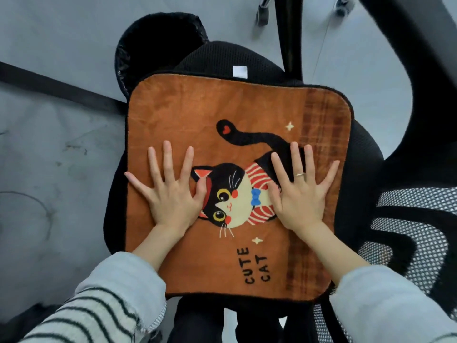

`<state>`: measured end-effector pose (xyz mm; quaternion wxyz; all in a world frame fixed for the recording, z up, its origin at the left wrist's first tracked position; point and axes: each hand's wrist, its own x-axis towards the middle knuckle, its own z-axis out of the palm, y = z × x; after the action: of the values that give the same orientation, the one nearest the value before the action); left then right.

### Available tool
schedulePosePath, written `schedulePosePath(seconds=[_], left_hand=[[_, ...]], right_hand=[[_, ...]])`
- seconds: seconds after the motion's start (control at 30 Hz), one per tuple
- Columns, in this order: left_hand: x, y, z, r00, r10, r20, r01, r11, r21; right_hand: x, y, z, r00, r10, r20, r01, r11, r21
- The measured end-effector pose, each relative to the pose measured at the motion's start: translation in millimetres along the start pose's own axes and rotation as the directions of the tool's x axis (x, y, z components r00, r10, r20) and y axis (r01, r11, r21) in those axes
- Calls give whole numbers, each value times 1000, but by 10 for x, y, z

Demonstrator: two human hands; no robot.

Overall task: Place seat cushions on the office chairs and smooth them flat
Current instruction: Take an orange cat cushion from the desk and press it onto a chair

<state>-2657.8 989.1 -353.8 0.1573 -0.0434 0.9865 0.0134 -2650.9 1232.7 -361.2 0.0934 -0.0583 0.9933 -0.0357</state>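
Head view: left hand [170, 191] & right hand [300, 194] both lie palm-down w/ fingers spread wide and straight, pressing flat on the orange cat seat cushion [173, 115], holding nothing. Left hand sits beside the cat's head, thumb touching the ear; right hand covers the striped body, ring on one finger. Cushion lies on the black office chair seat [363, 157], its left edge about level w/ the seat's edge, its far and right edges well inside, where black fabric and a white tag [239, 71] show. Mesh backrest [425, 243] at right. Grey floor [61, 157] lies open to the left; another chair's caster [262, 17] at top.
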Motion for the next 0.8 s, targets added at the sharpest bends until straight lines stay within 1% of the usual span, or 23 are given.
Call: schedulePosePath(seconds=[0.1, 0.17, 0.23, 0.3, 0.33, 0.4, 0.53, 0.63, 0.67, 0.77, 0.8], left_hand=[[-38, -7, -35, 1000, -16, 0, 16, 1000, 7], [-93, 79, -115, 999, -42, 22, 43, 998, -42], [-252, 260, -123, 998, 11, 56, -6, 996, -88], [-504, 463, -60, 992, 100, 78, -93, 992, -89], [-601, 533, -19, 992, 107, 70, -101, 991, -86], [-651, 589, 59, 997, 70, 33, -67, 994, -85], [-624, 568, 208, 998, 63, -28, -64, 996, -54], [-651, 579, 200, 998, 55, -24, -56, 997, -46], [-665, 587, 153, 998, 55, -19, -56, 997, -47], [-650, 541, 81, 995, 78, 54, -76, 996, -48], [-697, 499, 61, 994, 67, 87, -62, 996, -56]], right_hand=[[2, 8, -32, 1000, -10, -5, 10, 1000, -8], [10, -48, -103, 999, 26, 19, -26, 1000, -1], [-68, -206, -139, 994, 93, 52, -95, 995, 34], [-274, -406, -112, 993, 90, 80, -96, 993, 72], [-385, -480, -77, 994, 72, 77, -77, 994, 73], [-497, -523, 18, 998, 44, 34, -46, 997, 59], [-473, -529, 184, 999, 43, -15, -43, 998, 55], [-490, -535, 185, 999, 49, -10, -48, 997, 62], [-504, -528, 142, 999, 51, -3, -51, 997, 64], [-471, -517, 39, 996, 48, 73, -54, 995, 84], [-488, -491, -5, 994, 35, 101, -44, 995, 85]])
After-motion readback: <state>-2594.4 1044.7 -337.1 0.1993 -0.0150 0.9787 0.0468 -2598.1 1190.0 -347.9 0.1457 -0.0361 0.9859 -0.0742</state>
